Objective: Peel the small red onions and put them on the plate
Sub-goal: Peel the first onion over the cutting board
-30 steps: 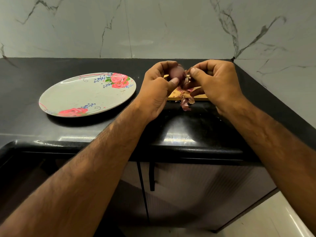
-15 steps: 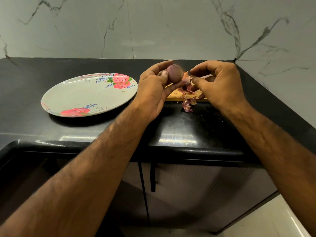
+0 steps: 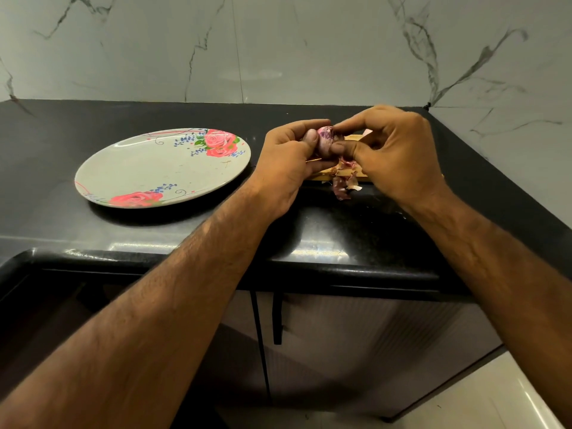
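A small red onion (image 3: 325,137) is held above the counter between both hands. My left hand (image 3: 288,164) grips it from the left with thumb and curled fingers. My right hand (image 3: 391,153) pinches it from the right with thumb and forefinger. Loose purple and tan peels (image 3: 344,181) lie below the hands, on and in front of a wooden board (image 3: 353,138) that the hands mostly hide. The oval floral plate (image 3: 148,171) sits to the left on the black counter, with no onion on it.
The black counter (image 3: 93,119) runs to a marble wall behind and on the right. Its front edge (image 3: 309,258) is rounded, with dark cabinet doors and a handle (image 3: 277,317) below. A dark recess drops at the lower left.
My right hand has come back in to the onion and now pinches it. The left hand has turned the onion, so streaked skin shows where a smooth face showed before.
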